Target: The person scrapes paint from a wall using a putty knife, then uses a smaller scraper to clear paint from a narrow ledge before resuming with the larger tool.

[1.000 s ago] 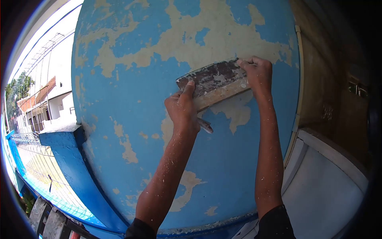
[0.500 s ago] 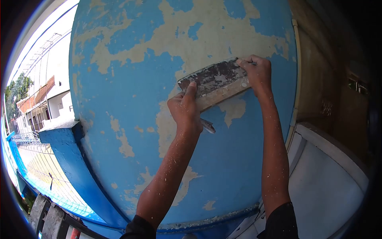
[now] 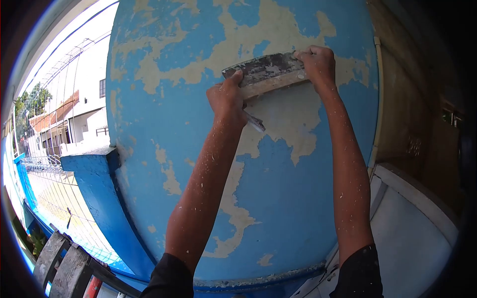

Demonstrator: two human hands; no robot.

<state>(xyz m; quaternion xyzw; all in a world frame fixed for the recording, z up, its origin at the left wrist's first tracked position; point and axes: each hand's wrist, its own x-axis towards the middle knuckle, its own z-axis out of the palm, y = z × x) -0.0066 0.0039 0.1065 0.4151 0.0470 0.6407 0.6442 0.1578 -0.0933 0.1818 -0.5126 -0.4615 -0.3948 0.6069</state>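
My left hand and my right hand grip the two ends of a wide scraper. Its long dark blade is smeared with pale residue, and a wooden strip runs along the lower side. The left thumb presses on the blade's face; the right fingers pinch its upper right corner. From under my left hand pokes a narrow, pale-stained piece, its other end hidden in the palm. The scraper lies tilted against a blue wall with irregular cream patches, one directly below it.
A blue pillar and wire fence stand left, with houses beyond. Worn wooden slats are at lower left. A pipe runs down the wall's right edge, above a whitish panel. A ledge lines the wall's foot.
Both hands have moved up the wall with the scraper, which is now less steeply tilted. More of the cream patch shows beneath it. The view has shifted slightly.
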